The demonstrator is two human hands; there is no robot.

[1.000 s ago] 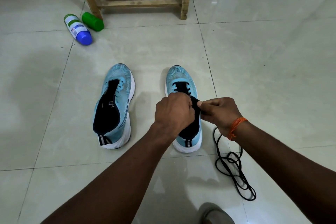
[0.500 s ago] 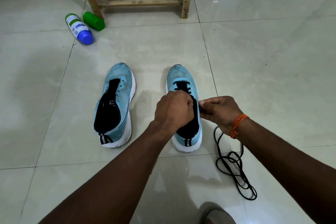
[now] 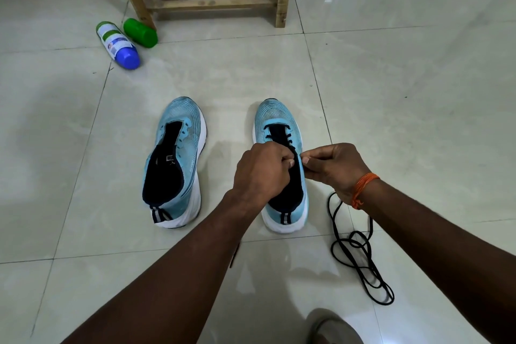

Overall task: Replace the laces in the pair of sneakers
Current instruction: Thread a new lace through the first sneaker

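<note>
1. The half-laced sneaker (image 3: pixel 279 120) is stood at the centre of the frame with its toe pointing up-frame. Black crossings are threaded through its front eyelets only. The unlaced sneaker (image 3: pixel 178 165) is placed just left of it.
2. The left hand (image 3: pixel 262 173) is curled tight over the laced shoe's throat, seemingly gripping the upper's edge — whether lace is also pinched there is hidden.
3. The right hand (image 3: pixel 335 167) is closed to a thumb-and-forefinger pinch at the right eyelet row. It is judged to hold the black lace (image 3: pixel 360 254), whose slack is trailed under the wrist into loose loops at lower right.
4. The lace is judged light, limp and prone to tangling — it is best taken at its stiff tip, close to the eyelet.
5. The sneaker is judged light, with a soft, yielding upper. It is best steadied at the eyelet edge or the firmer heel.
</note>
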